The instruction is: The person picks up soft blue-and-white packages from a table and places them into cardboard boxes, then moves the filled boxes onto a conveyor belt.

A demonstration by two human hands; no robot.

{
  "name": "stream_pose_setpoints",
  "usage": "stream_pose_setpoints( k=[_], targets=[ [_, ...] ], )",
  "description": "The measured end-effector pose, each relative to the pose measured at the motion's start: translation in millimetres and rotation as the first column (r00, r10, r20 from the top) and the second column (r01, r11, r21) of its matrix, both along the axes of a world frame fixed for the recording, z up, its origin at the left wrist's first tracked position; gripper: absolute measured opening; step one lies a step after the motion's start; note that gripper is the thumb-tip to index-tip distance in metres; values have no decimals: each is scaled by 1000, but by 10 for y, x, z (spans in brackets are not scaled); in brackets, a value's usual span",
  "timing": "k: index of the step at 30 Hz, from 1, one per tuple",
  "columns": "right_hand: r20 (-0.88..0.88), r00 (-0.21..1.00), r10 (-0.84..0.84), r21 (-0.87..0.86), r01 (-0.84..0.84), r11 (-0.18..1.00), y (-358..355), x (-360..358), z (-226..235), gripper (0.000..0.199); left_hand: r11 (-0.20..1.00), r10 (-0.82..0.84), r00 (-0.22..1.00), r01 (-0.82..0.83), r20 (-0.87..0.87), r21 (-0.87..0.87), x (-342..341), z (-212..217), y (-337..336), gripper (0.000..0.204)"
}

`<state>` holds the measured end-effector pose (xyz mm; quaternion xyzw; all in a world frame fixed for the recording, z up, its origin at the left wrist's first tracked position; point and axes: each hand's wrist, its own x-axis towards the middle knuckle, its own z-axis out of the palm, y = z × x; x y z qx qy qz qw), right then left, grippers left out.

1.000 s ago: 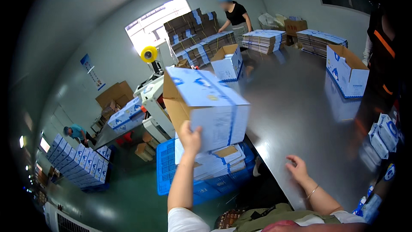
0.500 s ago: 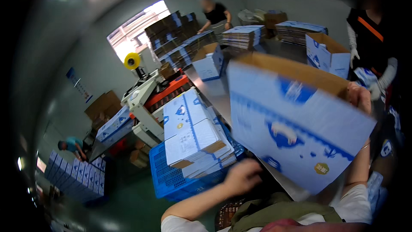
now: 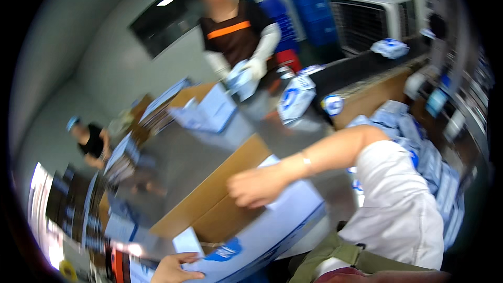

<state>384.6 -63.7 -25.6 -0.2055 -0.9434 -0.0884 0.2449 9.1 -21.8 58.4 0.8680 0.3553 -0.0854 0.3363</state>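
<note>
one open carton (image 3: 277, 230) sits in front of me, at the near side of the metal tabletop (image 3: 175, 160), its brown inside showing. my left grip (image 3: 189, 267) is at its near left corner, thumb and fingers parted beside a small white flap (image 3: 187, 241); i cannot tell how firmly they pinch. my right grip (image 3: 254, 188) is loosely curled over the mouth, fingers bent inward; blur keeps me from telling whether it has hold of anything.

i judge the step in hand to be steadying the carton and setting its flaps clear. the next move seems to call for the left side to keep the corner still while the right fingers open out. a heap of wrapped packs (image 3: 427, 162) lies to my right, within what looks like easy reach.
</note>
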Motion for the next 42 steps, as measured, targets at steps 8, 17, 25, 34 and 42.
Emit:
stream_pose_setpoints(
  k=[8,17,25,34,42],
  targets=[
    [299,890,-345,-599,457,658,266,261,719,88,610,397,846,-532,354,587,98,-886,431,84],
    [-1,896,-444,-409,405,818,-708,422,-212,82,609,640,230,-734,733,-301,424,-2269,-339,54],
    [-684,523,-509,-468,220,856,-1036,625,-1177,74,867,339,289,-466,895,-178,994,-1575,-501,47],
    [-568,722,-394,-119,402,908,-1191,-511,-414,17,883,-303,934,201,188,423,1338,-730,-353,20],
    [284,785,-551,-223,613,758,-780,-130,-4,18,441,-351,909,-49,223,896,1123,-315,-49,64]
  ],
)
